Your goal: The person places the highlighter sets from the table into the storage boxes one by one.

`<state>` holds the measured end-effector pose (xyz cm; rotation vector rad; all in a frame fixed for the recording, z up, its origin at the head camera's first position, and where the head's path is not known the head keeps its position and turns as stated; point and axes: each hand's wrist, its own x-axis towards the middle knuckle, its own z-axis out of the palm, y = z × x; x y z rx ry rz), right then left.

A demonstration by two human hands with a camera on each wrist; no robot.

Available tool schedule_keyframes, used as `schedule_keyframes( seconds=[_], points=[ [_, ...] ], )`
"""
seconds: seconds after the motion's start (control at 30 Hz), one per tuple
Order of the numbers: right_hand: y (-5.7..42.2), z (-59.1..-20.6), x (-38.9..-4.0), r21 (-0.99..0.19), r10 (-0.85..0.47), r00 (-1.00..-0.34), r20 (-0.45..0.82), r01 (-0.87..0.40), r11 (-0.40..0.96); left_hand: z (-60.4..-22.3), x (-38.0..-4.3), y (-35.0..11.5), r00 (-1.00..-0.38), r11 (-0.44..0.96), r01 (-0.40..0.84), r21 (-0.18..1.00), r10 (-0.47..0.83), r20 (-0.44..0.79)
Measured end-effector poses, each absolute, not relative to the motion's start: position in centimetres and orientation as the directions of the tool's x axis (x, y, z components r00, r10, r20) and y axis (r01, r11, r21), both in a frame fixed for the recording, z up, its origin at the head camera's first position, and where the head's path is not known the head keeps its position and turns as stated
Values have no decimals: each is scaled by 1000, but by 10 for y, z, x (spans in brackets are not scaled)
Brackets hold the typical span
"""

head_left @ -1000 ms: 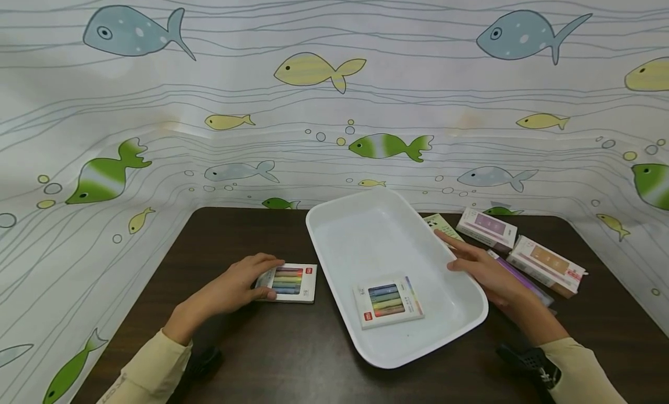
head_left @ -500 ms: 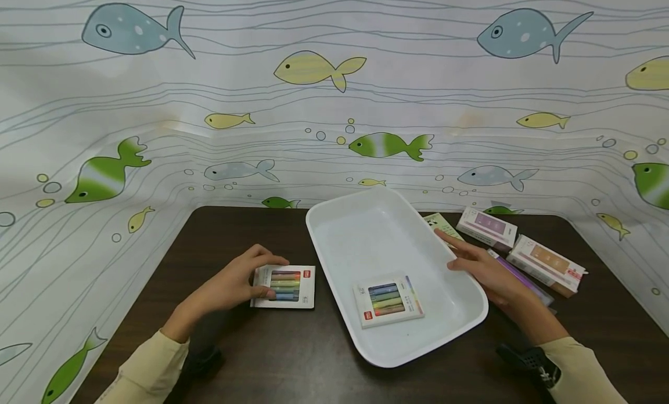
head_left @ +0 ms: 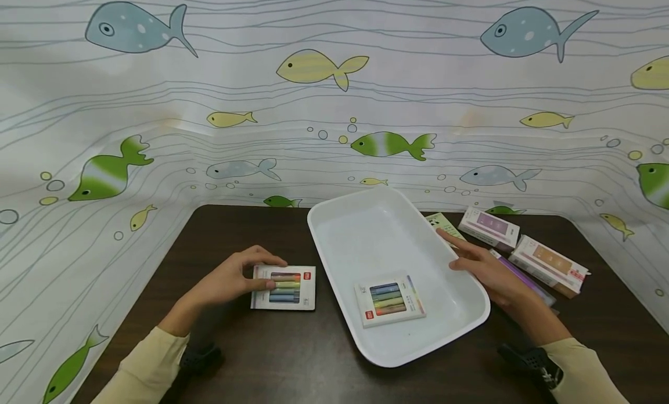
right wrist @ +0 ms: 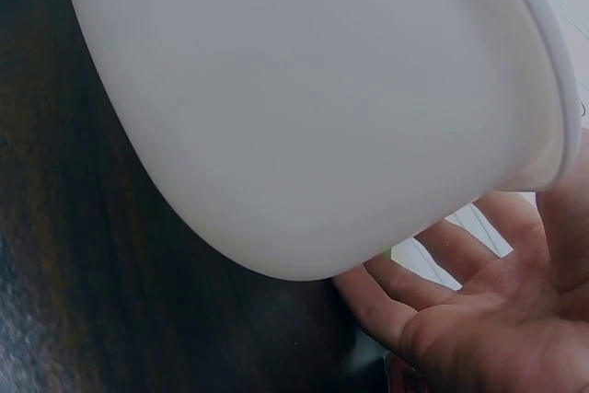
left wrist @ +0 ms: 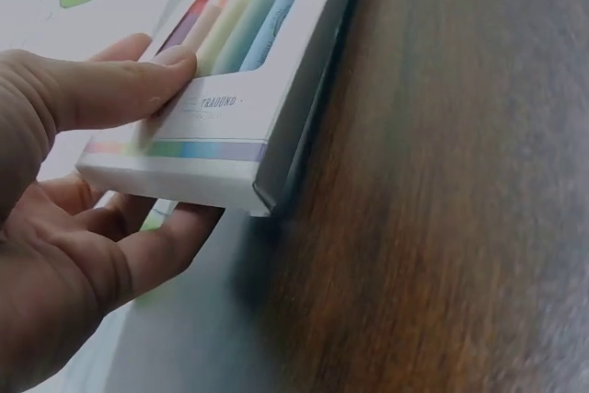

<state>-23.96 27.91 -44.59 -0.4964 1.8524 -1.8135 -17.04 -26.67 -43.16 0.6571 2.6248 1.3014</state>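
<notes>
"How was the box of colored sticks held?"

"The left hand, the nearer one, pinched it between thumb and fingers at the end toward the left edge of the worktop; the right hand gripped the right-hand side of the white tray."

"And how did it lie?"

"Left of the tray, a narrow gap apart, its long axis roughly parallel to the worktop's far edge, pointing trayward."
</notes>
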Motion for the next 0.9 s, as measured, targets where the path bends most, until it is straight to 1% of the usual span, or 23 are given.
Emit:
schedule_keyframes(
  seconds=[0.2,0.43,0.73,0.9],
  points=[
    [279,-447,-240,-996,-577,-811,-94,78,53,-433,-169,-270,-894,433,245,867,447,30],
    [279,-446,-240,-996,-572,-815,-92,73,56,-430,-169,-273,-889,341,248,907,451,74],
    [279,-445,-240,-995,-567,-819,-95,73,60,-424,-167,-270,-909,330,234,915,407,85],
    [280,-445,-240,-996,-572,-815,-92,72,58,-421,-166,-267,-928,325,226,918,360,101]
  ],
)
